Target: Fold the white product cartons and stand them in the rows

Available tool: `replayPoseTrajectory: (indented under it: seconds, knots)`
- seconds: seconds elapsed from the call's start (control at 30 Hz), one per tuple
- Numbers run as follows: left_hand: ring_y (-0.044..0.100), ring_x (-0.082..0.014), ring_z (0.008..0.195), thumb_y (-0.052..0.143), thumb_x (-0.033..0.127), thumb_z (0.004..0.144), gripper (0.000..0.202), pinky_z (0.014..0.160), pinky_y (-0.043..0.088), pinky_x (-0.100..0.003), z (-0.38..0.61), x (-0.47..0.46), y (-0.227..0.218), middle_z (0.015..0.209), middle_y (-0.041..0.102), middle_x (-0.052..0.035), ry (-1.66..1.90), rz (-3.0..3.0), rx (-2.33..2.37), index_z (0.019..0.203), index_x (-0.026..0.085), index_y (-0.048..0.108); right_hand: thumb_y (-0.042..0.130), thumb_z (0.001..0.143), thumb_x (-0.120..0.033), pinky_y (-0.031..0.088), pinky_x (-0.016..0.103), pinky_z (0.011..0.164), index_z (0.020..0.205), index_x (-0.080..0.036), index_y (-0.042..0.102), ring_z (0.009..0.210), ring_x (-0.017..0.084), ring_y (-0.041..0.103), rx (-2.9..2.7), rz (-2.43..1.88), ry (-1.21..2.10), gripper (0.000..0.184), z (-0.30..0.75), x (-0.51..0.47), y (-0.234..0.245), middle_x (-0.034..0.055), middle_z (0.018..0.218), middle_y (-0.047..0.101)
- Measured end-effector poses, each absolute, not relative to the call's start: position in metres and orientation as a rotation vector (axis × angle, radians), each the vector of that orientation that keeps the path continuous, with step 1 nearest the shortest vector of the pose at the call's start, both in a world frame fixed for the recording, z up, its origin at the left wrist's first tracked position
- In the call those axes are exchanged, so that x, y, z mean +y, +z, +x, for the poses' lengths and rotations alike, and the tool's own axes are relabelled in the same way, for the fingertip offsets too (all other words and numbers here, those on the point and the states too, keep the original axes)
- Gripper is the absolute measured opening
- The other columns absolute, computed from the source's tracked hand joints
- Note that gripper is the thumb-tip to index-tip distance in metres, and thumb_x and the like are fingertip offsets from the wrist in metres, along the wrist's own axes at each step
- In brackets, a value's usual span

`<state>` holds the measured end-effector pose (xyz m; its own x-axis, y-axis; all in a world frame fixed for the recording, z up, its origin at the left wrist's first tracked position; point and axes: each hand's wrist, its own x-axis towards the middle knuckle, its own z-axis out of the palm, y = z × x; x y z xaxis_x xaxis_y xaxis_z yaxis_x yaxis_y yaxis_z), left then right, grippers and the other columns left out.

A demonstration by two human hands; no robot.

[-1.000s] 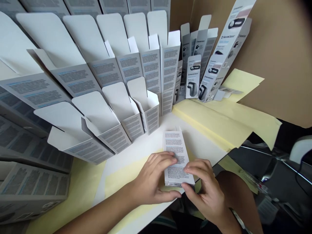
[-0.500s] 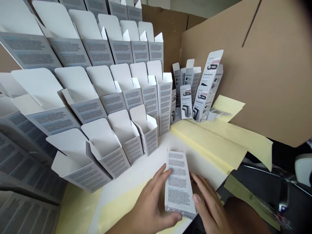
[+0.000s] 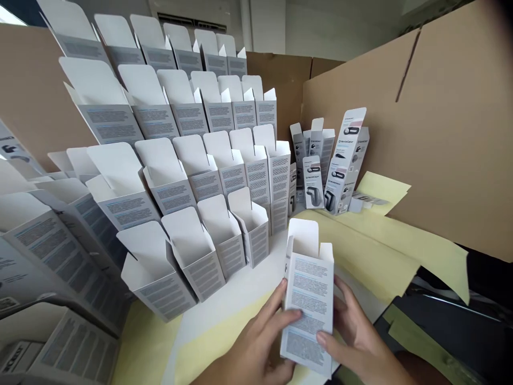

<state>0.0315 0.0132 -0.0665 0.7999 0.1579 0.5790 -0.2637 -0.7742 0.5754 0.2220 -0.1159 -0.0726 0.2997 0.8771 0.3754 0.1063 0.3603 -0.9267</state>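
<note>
A pale box (image 3: 308, 307) is held between two bare hands near the right end of a white desk (image 3: 248, 289); whether its base touches the desk cannot be told. The left hand (image 3: 262, 345) is half-curled, its fingers against the box's left side and printed face. The right hand (image 3: 355, 337) wraps the right side, thumb on that face. Gripping from both sides likely keeps the box steady, its flap up.

To the left, open boxes (image 3: 221, 175) stand in close, tiered rows, flaps raised; the packing probably stops them tipping and leaves their mouths reachable. Far right, printed boxes (image 3: 345, 168) stand near a cardboard wall (image 3: 436, 139), with yellow sheets (image 3: 364, 243) spread in front.
</note>
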Motion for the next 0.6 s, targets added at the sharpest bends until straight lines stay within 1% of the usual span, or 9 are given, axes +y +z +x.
replayPoseTrajectory:
  seconds: [0.07, 0.13, 0.2, 0.3, 0.37, 0.43, 0.53, 0.57, 0.6]
  knots:
    - [0.023, -0.0384, 0.154, 0.066, 0.005, 0.072, 0.097, 0.113, 0.046, -0.055, 0.031, 0.012, -0.067, 0.169, 0.007, -0.0175, 0.833, 2.364, -0.058, 0.155, 0.027, 0.021, 0.069, 0.09, -0.039, 0.059, 0.053, 0.095, 0.157, -0.031, 0.016, 0.12, 0.033, 0.067, -1.185, -1.104, 0.706, 0.085, 0.234, -0.113, -0.063, 0.0211, 0.141, 0.058]
    - [0.019, -0.0416, 0.154, 0.067, 0.009, 0.07, 0.101, 0.112, 0.043, -0.063, 0.03, 0.01, -0.068, 0.168, 0.008, -0.0185, 0.847, 2.373, 0.026, 0.156, 0.028, 0.017, 0.07, 0.089, -0.034, 0.059, 0.05, 0.095, 0.157, -0.03, 0.017, 0.119, 0.031, 0.067, -1.219, -1.207, 0.624, 0.086, 0.249, -0.105, -0.048, 0.0209, 0.14, 0.057]
    - [0.019, -0.0436, 0.154, 0.066, 0.011, 0.068, 0.099, 0.111, 0.041, -0.066, 0.03, 0.008, -0.069, 0.167, 0.01, -0.0181, 0.813, 2.356, 0.119, 0.153, 0.03, 0.02, 0.069, 0.088, -0.027, 0.059, 0.048, 0.095, 0.157, -0.029, 0.016, 0.119, 0.029, 0.067, -1.228, -1.319, 0.456, 0.087, 0.267, -0.089, -0.03, 0.0201, 0.139, 0.057]
    - [0.029, -0.0435, 0.15, 0.066, 0.013, 0.068, 0.091, 0.11, 0.042, -0.065, 0.03, 0.008, -0.069, 0.165, 0.014, -0.0172, 0.706, 2.327, 0.175, 0.148, 0.033, 0.028, 0.07, 0.082, -0.018, 0.053, 0.047, 0.104, 0.156, -0.027, 0.018, 0.13, 0.027, 0.06, -1.322, -1.293, 0.303, 0.091, 0.292, -0.048, -0.008, 0.0195, 0.146, 0.051]
    - [0.037, -0.043, 0.146, 0.068, 0.016, 0.069, 0.087, 0.109, 0.044, -0.064, 0.031, 0.01, -0.072, 0.164, 0.015, -0.0171, 0.653, 2.313, 0.174, 0.146, 0.033, 0.03, 0.069, 0.08, -0.015, 0.051, 0.045, 0.107, 0.154, -0.024, 0.022, 0.132, 0.025, 0.058, -1.424, -1.213, 0.323, 0.088, 0.305, -0.016, 0.0, 0.0186, 0.148, 0.05]
    - [0.041, -0.0435, 0.142, 0.071, 0.02, 0.07, 0.082, 0.106, 0.047, -0.062, 0.032, 0.014, -0.077, 0.164, 0.015, -0.0167, 0.588, 2.312, 0.176, 0.143, 0.033, 0.035, 0.068, 0.076, -0.013, 0.053, 0.043, 0.105, 0.152, -0.022, 0.027, 0.127, 0.024, 0.061, -1.473, -1.184, 0.343, 0.086, 0.314, 0.013, 0.002, 0.0165, 0.143, 0.057]
    - [0.043, -0.0465, 0.14, 0.079, 0.037, 0.071, 0.069, 0.104, 0.049, -0.06, 0.037, 0.019, -0.083, 0.164, 0.014, -0.0174, 0.472, 2.296, 0.177, 0.133, 0.027, 0.05, 0.065, 0.071, -0.011, 0.058, 0.043, 0.098, 0.142, -0.021, 0.043, 0.119, 0.025, 0.067, -1.516, -1.179, 0.37, 0.075, 0.318, 0.044, -0.007, 0.0115, 0.13, 0.066]
    - [0.044, -0.046, 0.139, 0.077, 0.043, 0.074, 0.061, 0.105, 0.048, -0.059, 0.039, 0.02, -0.083, 0.164, 0.017, -0.0174, 0.428, 2.262, 0.199, 0.129, 0.026, 0.055, 0.065, 0.07, -0.01, 0.059, 0.043, 0.095, 0.137, -0.022, 0.048, 0.115, 0.026, 0.068, -1.523, -1.181, 0.379, 0.07, 0.318, 0.051, -0.012, 0.0101, 0.126, 0.068]
    - [0.045, -0.0441, 0.139, 0.071, 0.047, 0.081, 0.054, 0.106, 0.048, -0.057, 0.041, 0.02, -0.082, 0.162, 0.024, -0.0178, 0.396, 2.222, 0.231, 0.128, 0.024, 0.057, 0.064, 0.069, -0.009, 0.061, 0.043, 0.092, 0.133, -0.023, 0.052, 0.111, 0.028, 0.07, -1.525, -1.185, 0.39, 0.067, 0.317, 0.058, -0.018, 0.009, 0.123, 0.07]
